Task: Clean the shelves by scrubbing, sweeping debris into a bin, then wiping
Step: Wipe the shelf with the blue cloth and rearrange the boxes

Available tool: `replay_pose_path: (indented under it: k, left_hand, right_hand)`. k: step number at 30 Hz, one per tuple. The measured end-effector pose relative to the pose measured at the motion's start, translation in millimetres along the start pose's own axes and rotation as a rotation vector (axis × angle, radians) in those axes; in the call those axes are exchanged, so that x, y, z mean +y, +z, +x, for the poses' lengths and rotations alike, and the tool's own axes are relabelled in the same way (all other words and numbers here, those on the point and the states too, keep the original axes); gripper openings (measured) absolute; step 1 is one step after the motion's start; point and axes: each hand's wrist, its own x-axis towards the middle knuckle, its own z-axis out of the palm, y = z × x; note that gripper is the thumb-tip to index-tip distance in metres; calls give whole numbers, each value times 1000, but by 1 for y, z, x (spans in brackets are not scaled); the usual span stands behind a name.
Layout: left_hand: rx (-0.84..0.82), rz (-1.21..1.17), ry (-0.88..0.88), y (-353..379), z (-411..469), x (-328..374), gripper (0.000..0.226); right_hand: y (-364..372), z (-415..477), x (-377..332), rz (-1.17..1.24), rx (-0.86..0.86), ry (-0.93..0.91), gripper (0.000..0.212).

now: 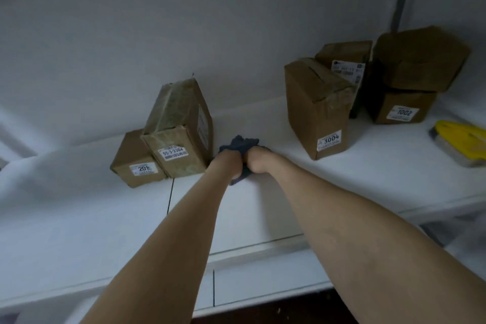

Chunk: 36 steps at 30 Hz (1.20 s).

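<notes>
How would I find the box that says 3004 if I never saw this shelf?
Find the white shelf, then look right of the dark cloth. The 3004 box is the brown box standing tall at the front of the right-hand group. Only its low white label reads 3004; the 1002 box sits farther right.

White shelf, brown boxes, one dark cloth
Slate-blue cloth there against the white; cardboard boxes brown with white labels, black digits; far right, a yellow scrubbing brush, pale bristles.
</notes>
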Motion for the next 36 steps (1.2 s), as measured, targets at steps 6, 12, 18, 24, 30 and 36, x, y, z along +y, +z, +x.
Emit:
replay_pose_path:
  k: [6,12,18,24,30,36]
  left_hand:
    - [-3,28,74,13,-53,-18,27]
    - [-104,111,116,22,-79,-53,41]
    - [-55,91,1,24,-86,-140,57]
    - [-174,247,51,14,-89,-192,62]
    - [-256,284,201,6,-100,-153,69]
    - [-176,240,321,27,-102,-82,63]
  right_hand:
    - [23,-43,-10,-105,-156,12,40]
    - [40,-72,-48,-67,-66,79,41]
    - [87,-75,-134,-92,-62,42,60]
    - [109,-78,-174,29,-69,40,58]
    - [95,-94,-145,-26,-60,70,63]
    - [72,-117,-75,-42,9,266,71]
